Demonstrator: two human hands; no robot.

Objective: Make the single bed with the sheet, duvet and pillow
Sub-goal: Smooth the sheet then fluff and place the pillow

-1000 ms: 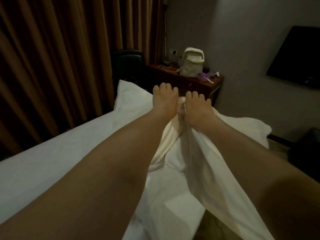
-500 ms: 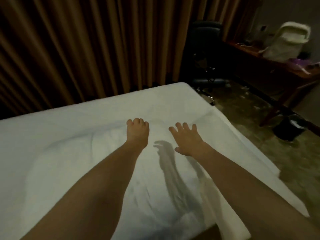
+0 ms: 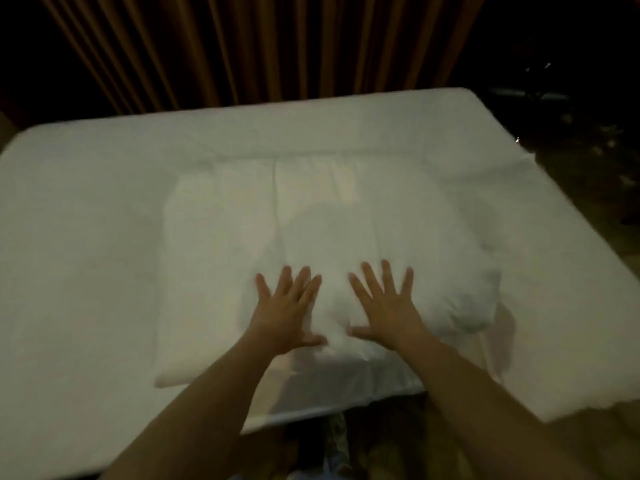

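Observation:
A single bed [image 3: 86, 220] covered in white fabric fills the view. On its near half lies a white folded, padded piece, a duvet or pillow [image 3: 329, 209]; I cannot tell which. My left hand [image 3: 287, 310] lies flat on its near part, fingers spread. My right hand [image 3: 384, 306] presses flat beside it, fingers spread too. Both palms face down and hold nothing. A thin white edge of cloth [image 3: 346, 393] hangs over the near side of the bed.
Brown pleated curtains [image 3: 242, 46] hang right behind the far side of the bed. Dark patterned floor [image 3: 588, 168] shows at the right, with a dim dark chair base at the upper right. The room is dimly lit.
A second ago both hands gripped bunched white cloth held up in the air. They let it go onto the bed, and now both palms press flat on the folded white piece.

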